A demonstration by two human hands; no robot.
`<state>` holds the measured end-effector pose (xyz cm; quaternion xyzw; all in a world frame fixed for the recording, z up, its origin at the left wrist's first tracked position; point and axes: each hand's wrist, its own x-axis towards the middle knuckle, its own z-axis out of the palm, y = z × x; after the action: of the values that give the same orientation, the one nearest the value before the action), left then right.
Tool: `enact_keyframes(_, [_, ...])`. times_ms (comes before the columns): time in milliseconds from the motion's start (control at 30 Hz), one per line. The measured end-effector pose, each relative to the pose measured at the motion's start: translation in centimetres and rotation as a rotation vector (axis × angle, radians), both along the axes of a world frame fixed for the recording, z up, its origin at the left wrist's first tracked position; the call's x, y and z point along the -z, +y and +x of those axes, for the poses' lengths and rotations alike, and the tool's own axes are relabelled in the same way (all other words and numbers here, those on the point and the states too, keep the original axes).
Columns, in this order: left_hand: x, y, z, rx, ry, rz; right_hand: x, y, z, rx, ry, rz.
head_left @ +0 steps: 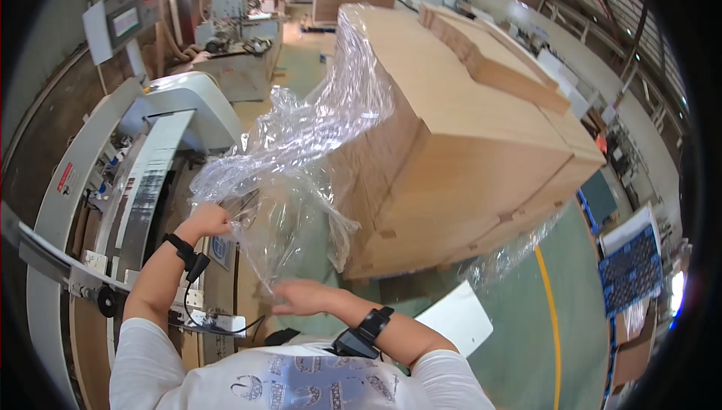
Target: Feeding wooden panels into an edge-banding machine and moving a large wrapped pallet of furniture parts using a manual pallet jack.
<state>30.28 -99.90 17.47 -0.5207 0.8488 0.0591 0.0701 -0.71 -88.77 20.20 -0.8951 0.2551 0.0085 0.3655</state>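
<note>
A sheet of clear plastic film (301,135) stretches from the side of a large stack of light wooden boards (489,154) towards me. My left hand (209,220), at the left, has its fingers closed on the gathered near edge of the film. Closer to my body, my right hand (301,297) is at the film's low hanging corner. Motion smears its fingers, so I cannot tell whether it grips the film. Both wrists wear black strapped devices.
A long machine (150,177) with a control panel (128,19) runs along my left. A white panel (455,318) lies low, right of my right hand. The green floor carries a yellow line (547,312). More film (508,256) trails at the stack's foot.
</note>
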Motion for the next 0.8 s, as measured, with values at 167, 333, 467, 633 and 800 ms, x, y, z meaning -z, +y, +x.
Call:
enact_keyframes(167, [3.2, 0.2, 5.6, -0.516, 0.643, 0.012, -3.5, -4.2, -4.7, 0.503, -0.238, -0.503])
enact_keyframes(333, [12.4, -0.7, 6.4, -0.71, 0.882, -0.117, -11.2, -6.9, -9.2, 0.851, -0.633, -0.61])
enact_keyframes(467, [13.4, -3.0, 0.9, -1.068, 1.156, -0.167, -12.4, -8.2, -12.9, 0.738, -0.644, -0.969])
enact_keyframes(633, [15.7, -5.6, -2.6, -1.205, 0.824, -0.355, -10.4, -7.9, -15.3, 0.606, -0.616, -0.828])
enact_keyframes(800, [10.3, -9.2, -1.4, -1.535, 0.941, -0.407, -3.5, -9.7, -20.6, 0.702, -0.324, -0.094])
